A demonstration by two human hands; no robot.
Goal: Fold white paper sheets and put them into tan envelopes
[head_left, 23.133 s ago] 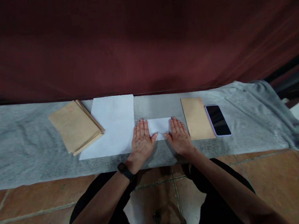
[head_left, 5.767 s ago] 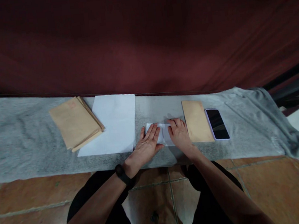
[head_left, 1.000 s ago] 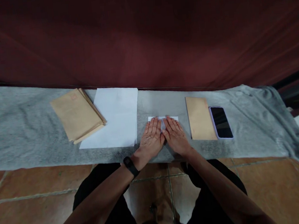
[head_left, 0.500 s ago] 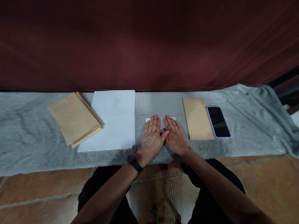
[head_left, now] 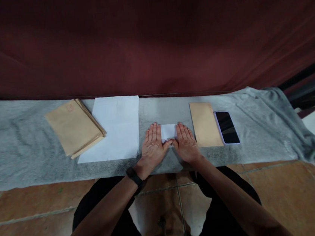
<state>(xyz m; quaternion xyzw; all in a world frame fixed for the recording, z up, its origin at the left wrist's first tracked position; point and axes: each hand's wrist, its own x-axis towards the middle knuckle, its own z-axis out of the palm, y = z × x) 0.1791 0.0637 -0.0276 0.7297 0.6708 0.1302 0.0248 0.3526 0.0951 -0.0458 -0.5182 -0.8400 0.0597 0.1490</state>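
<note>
The paper (head_left: 168, 132) lies flat on the cloth-covered counter (head_left: 162, 108), small, white and apparently folded, though its layers are too faint to count. The left hand (head_left: 152, 144) rests palm down over the paper's left end; the right hand (head_left: 187, 145) mirrors it over the right end. On each hand the four fingers are straight and laid side by side, gripping nothing — and the thumbs point inward across the paper's near edge, their tips so close that I cannot tell whether they touch.

Left of the paper is a stack of sheets (head_left: 116, 133); farther left of it, a pile of envelopes (head_left: 72, 127) partly overlaps that stack. Right of the paper, just past the hand, lies a lone envelope (head_left: 206, 124), and farther right a phone (head_left: 227, 127).

The paper should feel very light, stiffer along any fold, easily creased, and apt to slide over the counter under a sideways push. The surest hold is probably a gentle pinch at its two short ends — leaving the middle unbent.
</note>
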